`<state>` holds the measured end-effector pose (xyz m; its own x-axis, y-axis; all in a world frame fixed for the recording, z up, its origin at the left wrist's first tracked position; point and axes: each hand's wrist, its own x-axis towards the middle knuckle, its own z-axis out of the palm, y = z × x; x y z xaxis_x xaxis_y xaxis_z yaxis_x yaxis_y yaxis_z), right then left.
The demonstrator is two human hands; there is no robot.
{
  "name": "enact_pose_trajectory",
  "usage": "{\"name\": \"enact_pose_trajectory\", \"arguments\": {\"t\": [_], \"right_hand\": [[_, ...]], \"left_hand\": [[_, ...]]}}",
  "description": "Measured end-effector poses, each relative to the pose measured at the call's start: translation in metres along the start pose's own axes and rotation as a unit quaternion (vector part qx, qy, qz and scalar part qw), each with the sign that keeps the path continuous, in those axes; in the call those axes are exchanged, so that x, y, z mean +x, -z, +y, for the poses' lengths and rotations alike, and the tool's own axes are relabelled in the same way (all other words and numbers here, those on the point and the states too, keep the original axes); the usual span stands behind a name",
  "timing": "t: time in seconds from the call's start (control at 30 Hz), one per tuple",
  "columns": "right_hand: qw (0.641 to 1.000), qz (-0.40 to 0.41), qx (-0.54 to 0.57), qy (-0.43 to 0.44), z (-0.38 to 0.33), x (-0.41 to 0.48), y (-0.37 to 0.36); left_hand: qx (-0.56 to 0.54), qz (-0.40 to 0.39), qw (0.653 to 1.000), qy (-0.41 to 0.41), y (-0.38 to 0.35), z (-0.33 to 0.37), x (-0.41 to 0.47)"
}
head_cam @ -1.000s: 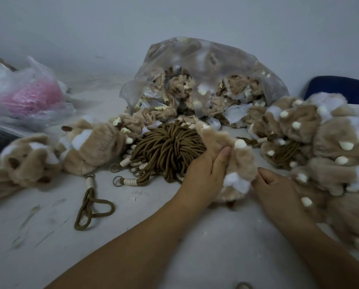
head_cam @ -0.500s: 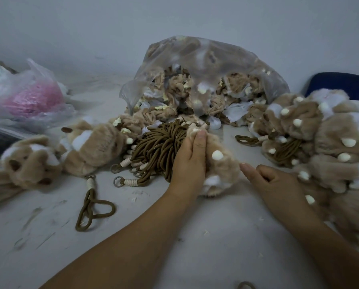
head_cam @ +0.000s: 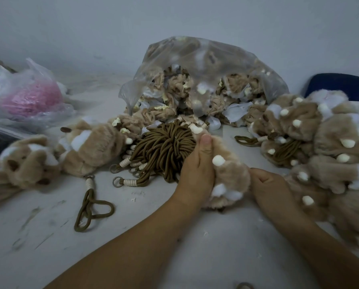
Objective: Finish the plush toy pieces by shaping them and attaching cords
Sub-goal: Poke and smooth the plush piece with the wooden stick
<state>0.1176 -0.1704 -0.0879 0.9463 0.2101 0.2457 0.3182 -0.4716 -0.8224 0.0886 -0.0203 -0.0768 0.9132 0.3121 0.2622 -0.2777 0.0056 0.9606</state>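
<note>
A tan plush toy piece [head_cam: 228, 176] with white tufts sits between my hands at the centre. My left hand [head_cam: 197, 167] grips its left side, fingers curled over the top. My right hand [head_cam: 268, 184] holds its right edge with fingers curled in. Just behind lies a bundle of brown cords [head_cam: 164, 147] with cream-wrapped ends and metal rings. One loose brown cord [head_cam: 91, 205] lies on the table to the left.
A clear bag of plush pieces [head_cam: 195, 80] stands at the back. A heap of plush pieces [head_cam: 320, 147] fills the right side, and two more plush toys [head_cam: 49, 155] lie at left. A bag with pink material [head_cam: 28, 97] is far left. A blue chair back [head_cam: 337, 86] shows at right.
My right hand has moved in from the table and taken hold of the piece's right edge. My left hand has shifted its grip on the piece, which has been drawn nearer.
</note>
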Motion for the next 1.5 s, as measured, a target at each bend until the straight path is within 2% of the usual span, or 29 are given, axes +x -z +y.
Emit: {"name": "enact_pose_trajectory", "arguments": {"t": [0.13,0.3,0.53,0.7,0.83,0.93,1.13,1.23,1.37,1.5], "right_hand": [[0.999,0.013,-0.033,0.007,-0.001,0.001,0.000],[0.999,0.010,-0.035,0.001,0.000,0.001,0.007],[1.000,-0.008,-0.007,-0.027,0.001,0.001,0.000],[0.999,-0.009,-0.030,-0.023,0.004,0.003,-0.005],[0.998,0.004,-0.057,-0.015,-0.002,0.002,0.003],[0.995,0.007,-0.090,-0.028,0.000,0.002,0.007],[0.996,0.032,-0.076,-0.026,-0.002,0.001,0.004],[0.997,0.063,-0.037,-0.039,-0.002,0.004,0.006],[0.994,0.097,0.014,-0.052,0.002,0.005,0.012],[0.994,0.098,0.012,-0.044,0.012,0.008,0.012]], "left_hand": [[0.034,0.048,0.997,-0.045,0.006,-0.004,0.004],[-0.011,0.107,0.990,-0.096,0.012,-0.001,0.008],[0.041,0.016,0.997,-0.064,0.000,0.000,-0.002],[0.025,0.019,0.998,-0.057,0.001,0.002,-0.002],[-0.025,0.090,0.994,-0.062,0.008,0.001,0.003],[-0.018,0.130,0.989,-0.074,0.011,0.000,0.006],[0.011,0.011,0.999,-0.043,0.011,-0.006,0.008],[0.037,-0.044,0.998,0.000,0.010,-0.005,0.006],[-0.006,-0.063,0.995,0.073,0.008,-0.007,0.008],[0.001,0.001,0.997,0.081,0.011,-0.006,0.012]]}}
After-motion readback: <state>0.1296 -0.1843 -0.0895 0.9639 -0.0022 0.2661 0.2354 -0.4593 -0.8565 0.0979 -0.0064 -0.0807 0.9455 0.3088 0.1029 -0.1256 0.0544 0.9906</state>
